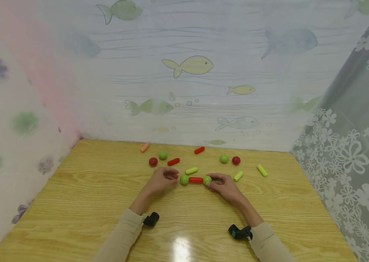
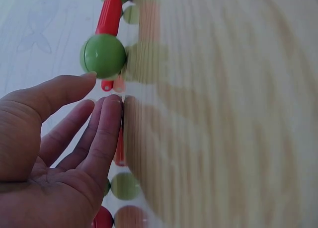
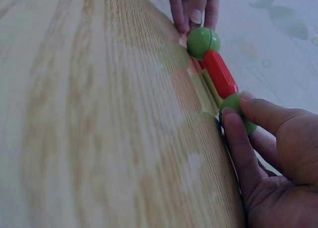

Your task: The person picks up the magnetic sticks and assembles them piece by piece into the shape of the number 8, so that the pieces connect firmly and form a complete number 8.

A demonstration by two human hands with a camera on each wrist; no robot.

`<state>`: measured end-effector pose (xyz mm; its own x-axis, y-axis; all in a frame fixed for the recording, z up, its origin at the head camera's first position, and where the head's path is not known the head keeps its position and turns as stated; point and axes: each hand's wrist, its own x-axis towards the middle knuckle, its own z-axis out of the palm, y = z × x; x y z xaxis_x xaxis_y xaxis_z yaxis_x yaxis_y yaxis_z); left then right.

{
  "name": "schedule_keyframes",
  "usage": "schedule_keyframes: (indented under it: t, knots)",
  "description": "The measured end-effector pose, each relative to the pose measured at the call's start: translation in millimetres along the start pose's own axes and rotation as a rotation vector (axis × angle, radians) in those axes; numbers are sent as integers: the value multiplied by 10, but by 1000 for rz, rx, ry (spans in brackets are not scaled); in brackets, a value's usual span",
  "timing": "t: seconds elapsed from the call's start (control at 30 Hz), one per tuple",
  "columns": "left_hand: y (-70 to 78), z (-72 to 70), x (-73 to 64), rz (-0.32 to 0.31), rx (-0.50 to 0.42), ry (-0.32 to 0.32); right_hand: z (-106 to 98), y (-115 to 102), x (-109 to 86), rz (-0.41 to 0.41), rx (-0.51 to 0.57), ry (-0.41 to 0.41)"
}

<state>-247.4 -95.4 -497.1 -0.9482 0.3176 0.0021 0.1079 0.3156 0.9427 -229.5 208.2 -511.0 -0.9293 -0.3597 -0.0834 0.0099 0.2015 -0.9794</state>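
Note:
A red rod (image 1: 195, 179) joins two green balls end to end, like a small dumbbell, close over the wooden table. My right hand (image 1: 225, 186) pinches the right-hand green ball (image 1: 207, 179) between thumb and fingers. Beside the left-hand green ball (image 1: 184, 179) is my left hand (image 1: 163, 181). In the left wrist view its thumb tip lies right at that ball (image 2: 103, 56), while the other fingers are extended below, holding nothing. The right wrist view shows the red rod (image 3: 220, 74) running from the pinched ball toward my left fingertips.
Just behind the joined pieces lies a yellow-green rod (image 1: 191, 170). Farther back are red rods (image 1: 173, 162), an orange rod (image 1: 145, 147), dark red balls (image 1: 153, 162) and loose green balls (image 1: 223, 158). Two more yellow-green rods (image 1: 262, 170) lie to the right. Patterned curtains surround the wooden table (image 1: 83, 203).

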Motion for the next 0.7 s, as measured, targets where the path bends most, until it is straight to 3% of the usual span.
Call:
schedule_keyframes:
  t: [0.23, 0.5, 0.7]
  knots:
    - [-34, -97, 23, -96, -64, 69, 8, -6, 5, 3, -1, 3]
    - [-66, -215, 41, -36, -63, 103, 10, 3, 7, 8, 5, 5]
    - [-118, -270, 84, -33, -121, 105, 11, 5, 7, 5, 9, 7]
